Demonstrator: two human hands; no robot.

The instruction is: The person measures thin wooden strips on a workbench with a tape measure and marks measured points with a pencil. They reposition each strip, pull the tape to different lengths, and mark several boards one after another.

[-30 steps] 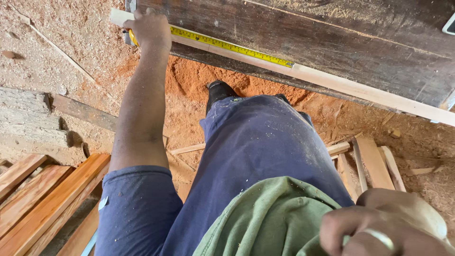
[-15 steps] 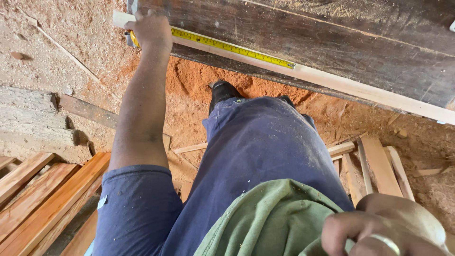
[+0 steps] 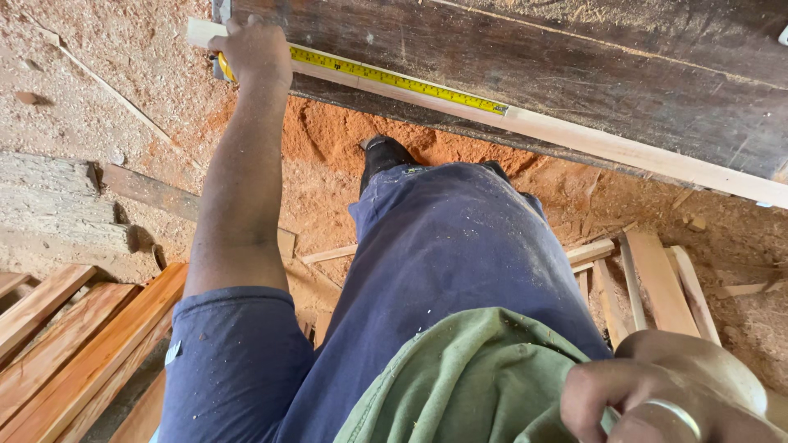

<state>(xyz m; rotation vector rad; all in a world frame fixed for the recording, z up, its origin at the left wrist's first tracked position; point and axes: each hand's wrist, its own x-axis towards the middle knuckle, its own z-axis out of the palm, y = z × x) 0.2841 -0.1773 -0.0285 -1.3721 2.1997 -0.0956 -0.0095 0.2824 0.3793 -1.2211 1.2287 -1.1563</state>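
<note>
The left hand (image 3: 256, 51) lies at the far left end of a pale strip (image 3: 624, 148) of wood, which rests on the front edge of a dark bench (image 3: 574, 66). The fingers are closed over the case of a yellow tape (image 3: 394, 79), pressing it against the end of the strip. The tape blade is pulled out along the top of the strip and ends about at the middle of the part that shows; I cannot see a hook or a pencil mark there. So, as I judge it, the measuring is in hand: the tape is laid and held, but no mark shows on the strip. The right end of the strip runs out of the picture.

The left arm is stretched almost straight forward and a little to the left, with the wrist flat and the palm down on the strip's end. The right hand (image 3: 673, 402) is low at the bottom right corner, close to the body, with a ring on one finger. Its fingers are curled tight, near the green cloth (image 3: 460, 377), but I cannot tell whether they hold something.

Below the bench there is red sawdust (image 3: 345, 131) on the floor, and loose boards (image 3: 74, 344) lie at the left and more at the right.
</note>
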